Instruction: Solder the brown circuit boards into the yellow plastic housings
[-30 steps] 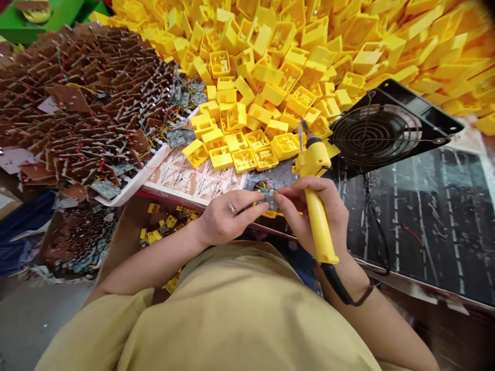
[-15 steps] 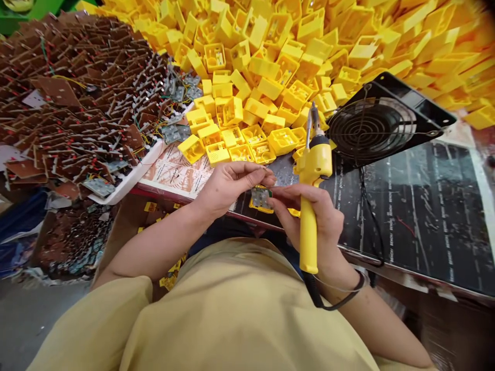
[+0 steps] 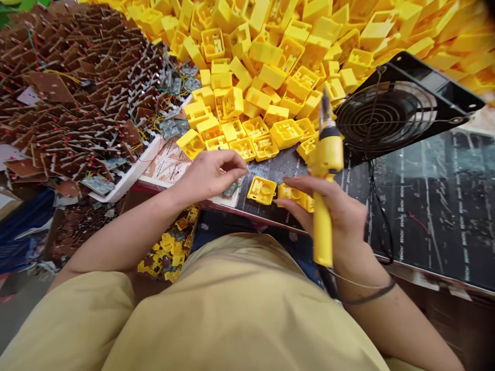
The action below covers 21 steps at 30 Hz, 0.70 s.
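A yellow soldering gun point(image 3: 324, 216) stands upright in my right hand point(image 3: 340, 211), its metal tip pointing away from me. The thumb and forefinger of that hand are apart, beside a yellow plastic case point(image 3: 294, 197) on the table. My left hand point(image 3: 211, 175) is closed in a pinch at the table's front edge. A small green circuit board point(image 3: 231, 189) shows just under its fingers, partly covered by them. Between my hands an open yellow case point(image 3: 262, 190) lies with its inside facing up.
A large heap of yellow cases point(image 3: 266, 77) covers the back. Brown circuit boards point(image 3: 77, 98) are piled at the left behind a white foam edge point(image 3: 131, 172). A black fan point(image 3: 402, 103) stands at the right with its cable point(image 3: 374, 196). Below the table are yellow pieces point(image 3: 170, 255).
My left hand has moved left with the circuit board, uncovering the open case. My right hand and the soldering gun have shifted right, away from that case.
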Available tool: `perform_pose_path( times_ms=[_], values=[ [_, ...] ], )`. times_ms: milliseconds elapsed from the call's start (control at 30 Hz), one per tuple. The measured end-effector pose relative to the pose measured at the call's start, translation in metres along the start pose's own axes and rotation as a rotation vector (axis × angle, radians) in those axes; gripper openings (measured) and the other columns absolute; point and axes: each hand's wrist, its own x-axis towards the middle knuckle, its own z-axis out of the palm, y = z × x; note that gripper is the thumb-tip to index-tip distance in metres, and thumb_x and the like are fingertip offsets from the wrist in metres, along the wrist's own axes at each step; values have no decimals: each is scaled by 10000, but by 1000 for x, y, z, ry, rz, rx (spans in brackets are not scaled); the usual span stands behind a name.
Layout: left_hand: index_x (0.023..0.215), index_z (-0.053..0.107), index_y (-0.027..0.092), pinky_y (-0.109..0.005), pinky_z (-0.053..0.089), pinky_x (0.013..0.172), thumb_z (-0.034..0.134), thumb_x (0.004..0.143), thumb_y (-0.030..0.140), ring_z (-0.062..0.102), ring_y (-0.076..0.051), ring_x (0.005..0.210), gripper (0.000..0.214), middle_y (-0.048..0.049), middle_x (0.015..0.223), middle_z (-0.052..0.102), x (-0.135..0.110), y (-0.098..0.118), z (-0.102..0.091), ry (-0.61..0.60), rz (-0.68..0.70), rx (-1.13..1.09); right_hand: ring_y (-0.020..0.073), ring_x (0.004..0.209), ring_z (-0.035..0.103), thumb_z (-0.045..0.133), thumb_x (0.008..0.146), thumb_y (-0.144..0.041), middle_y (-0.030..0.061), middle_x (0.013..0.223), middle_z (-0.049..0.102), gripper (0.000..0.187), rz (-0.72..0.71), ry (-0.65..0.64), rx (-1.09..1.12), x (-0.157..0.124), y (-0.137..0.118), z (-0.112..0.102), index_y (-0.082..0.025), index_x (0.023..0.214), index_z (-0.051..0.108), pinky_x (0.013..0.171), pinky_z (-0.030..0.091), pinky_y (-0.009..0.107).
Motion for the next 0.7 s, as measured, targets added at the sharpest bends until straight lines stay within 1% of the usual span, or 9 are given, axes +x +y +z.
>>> perform_pose_path(
  times_ms=[67,133,200,267,400,500,567,633,700],
  values=[
    [768,638,145,-220,487,617,674,772,235,640,-117,632,97,4,676,656,7,-3,-1,34,-107,-228,178,874,696,762,830,-284,10,1044,707,409,19,21,4,0,-1,-7,-269,1186,561,803,582,288],
    [755,594,152,-210,494,585,728,741,260,620,-99,580,173,25,640,609,14,-5,-3,63,-187,-448,206,962,690,759,833,-316,36,1128,689,441,-11,-13,21,2,-1,-9,-265,1214,542,858,580,321],
    [742,561,161,-208,499,564,768,719,276,587,-79,545,237,41,635,572,19,-4,-6,80,-234,-601,228,1064,662,720,867,-310,56,1190,664,428,-46,-54,46,6,-3,-5,-268,1238,511,942,558,377],
    [742,541,170,-214,506,551,762,745,289,552,-66,526,251,48,635,538,22,-1,-9,78,-272,-660,219,1075,656,682,895,-287,58,1182,663,401,-61,-66,68,12,-5,3,-267,1243,485,959,549,387],
    [783,544,178,-228,530,592,637,867,248,548,-56,558,144,43,669,517,29,12,-9,75,-340,-680,222,991,666,704,873,-359,64,1097,668,449,-44,-70,92,25,-11,29,-235,1231,464,865,567,356],
    [750,530,169,-191,516,593,640,868,217,533,-26,558,168,43,708,527,31,22,-9,45,-337,-837,221,923,673,675,886,-314,63,1034,676,377,-27,-88,80,32,-16,50,-220,1193,477,836,564,350],
    [727,527,166,-148,478,539,700,835,256,509,-8,530,222,47,703,525,29,25,-17,36,-309,-901,202,859,684,616,918,-267,47,981,691,292,4,-70,70,33,-18,56,-221,1174,482,783,564,316],
    [729,553,173,-122,407,456,754,793,324,488,-5,496,260,49,685,530,22,26,-32,64,-255,-886,176,800,693,564,950,-251,20,941,703,244,48,-44,69,35,-19,52,-233,1177,475,705,557,265],
    [738,587,186,-130,346,407,778,767,371,481,-17,475,267,46,662,544,14,24,-48,100,-175,-813,158,778,699,563,962,-276,-7,924,711,239,86,-22,68,42,-16,42,-252,1184,476,650,544,235]
  ],
)
